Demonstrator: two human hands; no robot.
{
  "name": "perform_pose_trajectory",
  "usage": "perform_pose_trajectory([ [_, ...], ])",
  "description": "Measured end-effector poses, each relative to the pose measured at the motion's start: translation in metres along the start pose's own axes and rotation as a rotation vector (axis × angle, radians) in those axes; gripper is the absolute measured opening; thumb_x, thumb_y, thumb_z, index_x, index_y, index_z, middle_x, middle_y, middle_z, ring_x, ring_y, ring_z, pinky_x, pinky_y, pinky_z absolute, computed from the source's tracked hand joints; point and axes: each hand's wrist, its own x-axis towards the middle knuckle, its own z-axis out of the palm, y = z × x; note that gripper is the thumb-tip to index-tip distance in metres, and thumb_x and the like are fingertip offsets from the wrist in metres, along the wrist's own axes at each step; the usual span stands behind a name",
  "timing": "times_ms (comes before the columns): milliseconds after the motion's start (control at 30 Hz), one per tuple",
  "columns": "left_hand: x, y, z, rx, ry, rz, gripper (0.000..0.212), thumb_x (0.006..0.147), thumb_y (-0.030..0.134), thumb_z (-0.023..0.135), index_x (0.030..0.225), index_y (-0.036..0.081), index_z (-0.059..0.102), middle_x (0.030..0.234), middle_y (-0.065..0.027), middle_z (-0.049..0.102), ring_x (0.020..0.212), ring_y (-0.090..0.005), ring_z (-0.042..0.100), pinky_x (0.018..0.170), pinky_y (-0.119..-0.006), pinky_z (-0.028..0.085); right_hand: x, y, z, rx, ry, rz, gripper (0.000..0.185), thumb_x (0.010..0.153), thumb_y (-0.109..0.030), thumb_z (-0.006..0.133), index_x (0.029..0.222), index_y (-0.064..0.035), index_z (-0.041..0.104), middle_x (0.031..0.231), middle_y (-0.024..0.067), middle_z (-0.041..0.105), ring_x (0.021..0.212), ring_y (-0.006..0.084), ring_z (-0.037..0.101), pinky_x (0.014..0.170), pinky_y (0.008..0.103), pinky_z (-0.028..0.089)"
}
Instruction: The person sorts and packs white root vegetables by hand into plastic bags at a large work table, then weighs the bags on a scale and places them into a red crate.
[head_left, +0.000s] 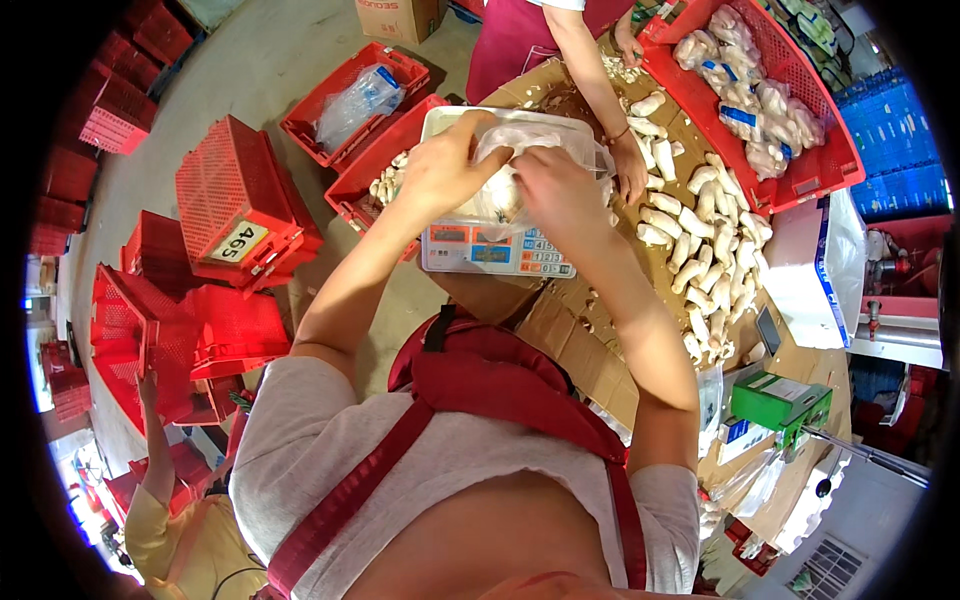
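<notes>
A clear plastic bag (501, 199) with pale mushrooms in it rests on the tray of a digital weighing scale (480, 251). My left hand (454, 165) grips the bag's upper left edge between thumb and fingers. At the bag's other side, my right hand (559, 187) has its fingers bunched on the plastic, slightly blurred. King oyster mushrooms (716, 240) lie heaped on the cardboard-covered table (600, 337) to the right of the scale. More mushrooms (386, 184) fill part of a red crate left of the scale.
Across the table a co-worker's hand (628, 166) reaches beside the scale. A red crate (840, 142) of bagged mushrooms stands at the upper right, a green tape-sealing device (780, 405) at the lower right. Stacked red crates (232, 195) stand left; another person (187, 532) handles crates at lower left.
</notes>
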Motion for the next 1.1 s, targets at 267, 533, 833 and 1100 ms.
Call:
perform_pose_trajectory([
  [267, 0.009, -0.012, 0.004, 0.089, 0.033, 0.001, 0.037, 0.080, 0.015, 0.055, 0.117, 0.017, 0.054, 0.074, -0.0122, 0.061, 0.071, -0.0305, 0.062, 0.065, -0.042, 0.047, 0.005, 0.038, 0.040, -0.231, -0.214, 0.098, 0.070, 0.067, -0.035, 0.075, 0.126, -0.0069, 0.051, 0.114, 0.0121, 0.060, 0.108, 0.0312, 0.055, 0.098, 0.0407, 0.038],
  [533, 0.010, -0.006, -0.005, 0.103, 0.004, 0.006, 0.039, 0.079, 0.021, 0.058, 0.118, 0.015, 0.054, 0.074, -0.0105, 0.061, 0.072, -0.0286, 0.062, 0.065, -0.040, 0.048, -0.009, 0.015, -0.019, 0.039, -0.136, 0.111, 0.050, 0.071, -0.027, 0.075, 0.113, -0.0058, 0.059, 0.106, 0.0129, 0.062, 0.106, 0.0328, 0.055, 0.092, 0.0412, 0.043],
  [833, 0.029, -0.007, 0.001, 0.374, -0.095, 0.226, 0.038, 0.075, 0.023, 0.061, 0.112, 0.013, 0.058, 0.068, -0.0111, 0.060, 0.066, -0.0297, 0.061, 0.061, -0.041, 0.046, -0.069, 0.047, -0.080, -0.530, -0.387, -0.085, 0.023, 0.073, -0.011, 0.066, 0.095, -0.0073, 0.061, 0.085, 0.0046, 0.059, 0.094, 0.0238, 0.057, 0.108, 0.0505, 0.026],
  [1100, 0.049, 0.083, 0.024, -0.181, -0.387, 0.499, 0.027, 0.080, 0.003, 0.049, 0.104, 0.004, 0.060, 0.059, -0.0088, 0.052, 0.051, -0.0109, 0.056, 0.047, -0.028, 0.042, -0.135, 0.032, -0.193, -0.456, -0.022, 0.144, 0.009, 0.072, -0.007, 0.064, 0.081, -0.0068, 0.061, 0.090, 0.0055, 0.059, 0.090, 0.0229, 0.056, 0.096, 0.0450, 0.041],
])
